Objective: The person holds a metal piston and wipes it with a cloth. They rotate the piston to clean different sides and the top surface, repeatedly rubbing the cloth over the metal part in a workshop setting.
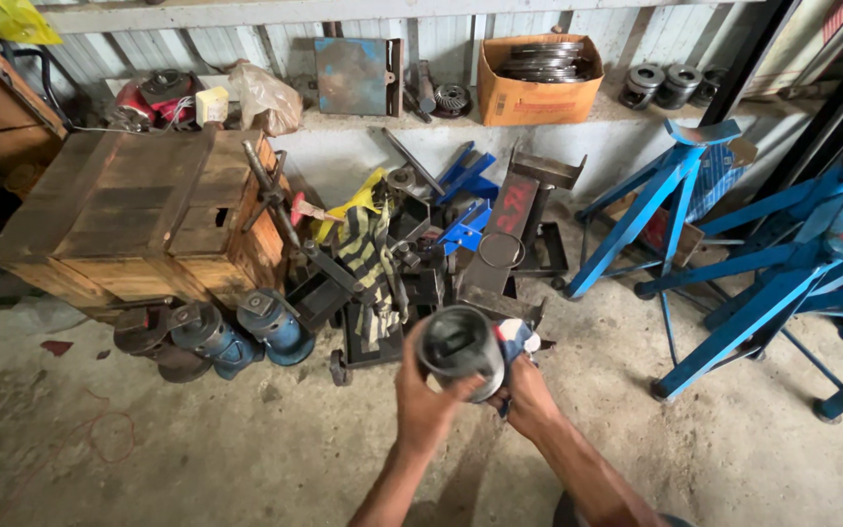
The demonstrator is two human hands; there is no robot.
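A short hollow metal cylinder (pixel 461 349), grey and open at the end facing me, is held up over the concrete floor. My left hand (pixel 421 400) wraps its left and underside. My right hand (pixel 527 395) grips its right side together with a bunched red, white and blue rag (pixel 516 342). Both forearms reach up from the bottom edge of the head view.
A heap of metal parts and a striped cloth (pixel 368 259) lies just beyond my hands. A wooden crate (pixel 143 210) stands left, with blue motor-like units (pixel 241 332) at its foot. Blue steel stands (pixel 734 254) fill the right. A cardboard box of discs (pixel 539 78) sits on the back ledge.
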